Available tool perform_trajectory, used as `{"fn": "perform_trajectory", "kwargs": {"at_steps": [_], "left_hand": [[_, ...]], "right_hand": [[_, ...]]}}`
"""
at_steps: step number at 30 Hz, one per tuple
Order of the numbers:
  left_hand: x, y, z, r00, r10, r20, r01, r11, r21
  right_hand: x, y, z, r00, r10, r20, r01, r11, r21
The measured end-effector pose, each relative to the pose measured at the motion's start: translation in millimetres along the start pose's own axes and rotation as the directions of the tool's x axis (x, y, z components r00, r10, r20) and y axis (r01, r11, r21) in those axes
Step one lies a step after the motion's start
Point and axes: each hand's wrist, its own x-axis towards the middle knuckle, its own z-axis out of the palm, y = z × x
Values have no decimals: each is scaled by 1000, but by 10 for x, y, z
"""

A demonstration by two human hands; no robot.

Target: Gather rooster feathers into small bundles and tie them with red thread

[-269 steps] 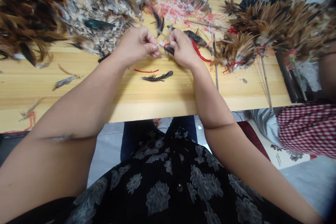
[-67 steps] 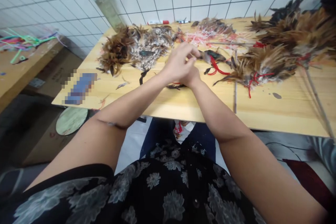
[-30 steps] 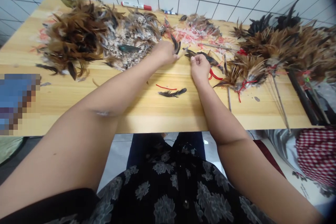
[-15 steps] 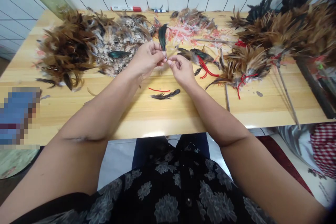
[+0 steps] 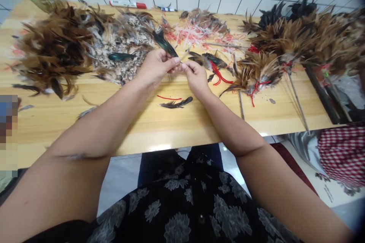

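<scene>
A dark green, glossy feather (image 5: 164, 43) points up and left from between my hands. My left hand (image 5: 159, 64) pinches it near its quill. The fingertips of my right hand (image 5: 195, 78) are pressed together at the quill's lower end, almost touching my left thumb; the tip itself is too small to make out. Below the hands, a short red cord (image 5: 169, 98) and a loose black feather (image 5: 177, 103) lie on the wooden table (image 5: 182, 129). Right of my right hand are dark feathers (image 5: 219, 60) with a bunch of red cords (image 5: 219, 74).
Brown feathers (image 5: 54, 45) and grey-white feathers (image 5: 119, 45) are heaped at the left. Pink and white shreds (image 5: 191, 34) lie at the back, near a red-capped marker (image 5: 127, 4). Feather dusters (image 5: 288, 45) on sticks fill the right. A checkered cloth (image 5: 342, 152) is beyond the front right edge.
The green feather has tipped from nearly upright to leaning left. Both hands stay together at its quill. The whole view has shifted slightly, moving the scene left.
</scene>
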Motion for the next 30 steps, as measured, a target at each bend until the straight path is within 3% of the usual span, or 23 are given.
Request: {"fn": "perform_trajectory", "kwargs": {"at_steps": [10,21,26,30], "left_hand": [[99,-122,-78,997,66,31,-66,998,0],[142,-240,-111,996,85,33,-88,991,105],[162,-257,-82,994,101,44,-106,986,128],[130,-150,-96,994,105,26,-108,979,171]], "right_hand": [[29,-90,-29,990,113,-86,-107,992,67],[26,73,-33,997,-72,12,73,994,-76],[24,92,-68,995,-75,64,86,976,-201],[27,59,-70,996,-51,68,63,981,-185]]}}
